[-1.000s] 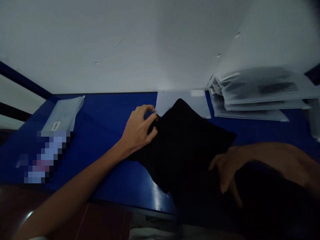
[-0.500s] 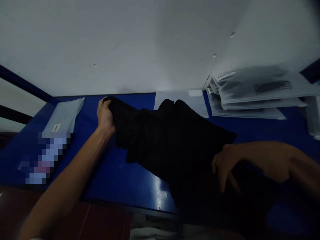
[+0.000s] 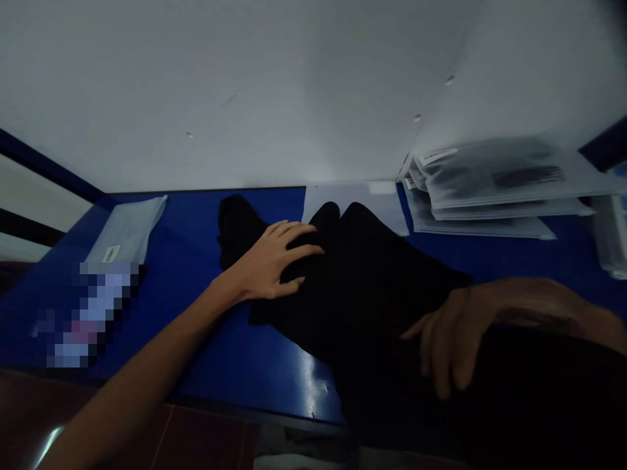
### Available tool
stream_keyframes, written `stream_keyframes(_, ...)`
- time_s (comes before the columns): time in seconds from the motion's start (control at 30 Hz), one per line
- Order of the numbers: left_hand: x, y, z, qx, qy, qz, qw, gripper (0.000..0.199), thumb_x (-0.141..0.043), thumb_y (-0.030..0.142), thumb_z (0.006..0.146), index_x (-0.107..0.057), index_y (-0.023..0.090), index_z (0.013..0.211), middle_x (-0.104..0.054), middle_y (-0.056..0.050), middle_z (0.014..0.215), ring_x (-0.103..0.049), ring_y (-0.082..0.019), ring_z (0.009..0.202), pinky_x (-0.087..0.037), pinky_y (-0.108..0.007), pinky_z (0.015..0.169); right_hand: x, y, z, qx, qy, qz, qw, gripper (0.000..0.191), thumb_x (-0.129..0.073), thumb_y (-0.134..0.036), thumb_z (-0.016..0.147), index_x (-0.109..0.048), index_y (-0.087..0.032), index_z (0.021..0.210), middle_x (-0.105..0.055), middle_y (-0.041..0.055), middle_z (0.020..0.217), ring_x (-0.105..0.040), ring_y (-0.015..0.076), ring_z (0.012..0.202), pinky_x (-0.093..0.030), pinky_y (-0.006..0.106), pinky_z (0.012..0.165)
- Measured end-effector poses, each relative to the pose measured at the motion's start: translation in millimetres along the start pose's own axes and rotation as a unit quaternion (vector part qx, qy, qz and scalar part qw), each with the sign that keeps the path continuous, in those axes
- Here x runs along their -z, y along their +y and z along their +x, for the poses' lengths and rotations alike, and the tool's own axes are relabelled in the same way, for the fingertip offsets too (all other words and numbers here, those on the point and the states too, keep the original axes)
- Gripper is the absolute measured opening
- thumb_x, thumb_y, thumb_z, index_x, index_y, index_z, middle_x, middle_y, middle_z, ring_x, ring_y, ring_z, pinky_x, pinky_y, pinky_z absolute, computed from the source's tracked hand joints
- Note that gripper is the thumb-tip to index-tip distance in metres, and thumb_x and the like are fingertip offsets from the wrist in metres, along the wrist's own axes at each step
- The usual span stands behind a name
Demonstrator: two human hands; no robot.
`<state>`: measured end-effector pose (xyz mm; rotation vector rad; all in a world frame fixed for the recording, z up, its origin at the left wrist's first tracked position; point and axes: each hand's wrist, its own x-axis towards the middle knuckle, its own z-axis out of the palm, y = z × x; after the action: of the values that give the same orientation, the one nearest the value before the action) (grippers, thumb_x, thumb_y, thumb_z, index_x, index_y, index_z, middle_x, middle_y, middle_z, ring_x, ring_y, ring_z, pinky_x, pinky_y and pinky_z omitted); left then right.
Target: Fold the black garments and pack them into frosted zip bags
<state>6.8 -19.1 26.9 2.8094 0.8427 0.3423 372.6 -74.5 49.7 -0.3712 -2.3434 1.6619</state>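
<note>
The left hand point(image 3: 269, 267) is laid, fingers spread, on black cloth point(image 3: 353, 300); whether any is gripped by the curled right hand point(image 3: 455, 339) cannot be told. Draped mid-worktop point(image 3: 255, 372), the cloth is judged light, limp, best held by its edges.

Since half a second ago, the left hand point(image 3: 279, 261) has released the black cloth's point(image 3: 353, 287) left end near the tabletop's point(image 3: 186, 241) back edge and shifted rightward, fingers spreading over the cloth.
</note>
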Motion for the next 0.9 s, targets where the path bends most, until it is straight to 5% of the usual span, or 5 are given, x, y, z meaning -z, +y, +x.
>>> stream_keyframes(0.1,-3.2,-7.1,-0.3,0.065,0.028,0.038,0.997,0.038,-0.05,0.016,0.082,-0.066,0.02,0.116,-0.06,-0.013,0.137,-0.059,-0.032,0.123,-0.048,-0.047,0.103,13.1,4.7,9.4,-0.031,-0.084,0.142,0.986,0.046,-0.061,-0.055,0.094,-0.072,-0.023,0.125,-0.076,0.0112,0.117,-0.071,0.0271,0.112,-0.046,0.05,0.107)
stream_keyframes(0.23,7.4,-28.1,-10.7,0.255,0.129,0.146,0.947,0.026,-0.044,0.008,0.081,-0.064,0.022,0.088,-0.066,-0.008,0.09,-0.064,-0.025,0.089,-0.049,-0.039,0.08,19.4,18.1,8.9,-0.049,-0.064,0.154,0.985,0.031,-0.063,-0.03,0.093,-0.071,-0.024,0.122,-0.074,0.0094,0.116,-0.071,0.0237,0.108,-0.052,0.046,0.097)
stream_keyframes(0.5,32.3,-50.2,-41.5,0.426,0.233,0.24,0.841,0.029,-0.044,0.024,0.095,-0.069,0.014,0.108,-0.057,-0.017,0.138,-0.041,-0.048,0.137,-0.025,-0.076,0.108,15.0,37.6,10.3,-0.061,0.105,0.19,0.974,0.031,-0.06,-0.042,0.096,-0.076,-0.022,0.112,-0.078,0.0087,0.103,-0.075,0.0245,0.096,-0.058,0.043,0.088)
stream_keyframes(0.67,16.7,-30.6,-27.5,0.469,0.115,0.211,0.85,0.069,-0.05,0.048,0.097,-0.038,0.019,0.159,-0.019,-0.025,0.168,-0.016,-0.059,0.151,-0.014,-0.09,0.106,18.5,37.2,11.9,-0.076,0.111,0.23,0.964,0.043,-0.051,-0.053,0.095,-0.078,-0.021,0.106,-0.079,0.0101,0.099,-0.076,0.0288,0.092,-0.058,0.048,0.087)
stream_keyframes(0.9,5.4,-47.1,-34.2,0.516,-0.011,0.09,0.851,0.068,-0.044,0.041,0.101,-0.022,0.038,0.164,-0.011,-0.02,0.172,-0.011,-0.061,0.152,-0.028,-0.094,0.092,1.2,28.4,17.9,-0.057,0.05,0.028,0.997,0.047,-0.071,-0.057,0.088,-0.073,-0.026,0.123,-0.075,0.0074,0.11,-0.07,0.023,0.098,-0.056,0.04,0.088)
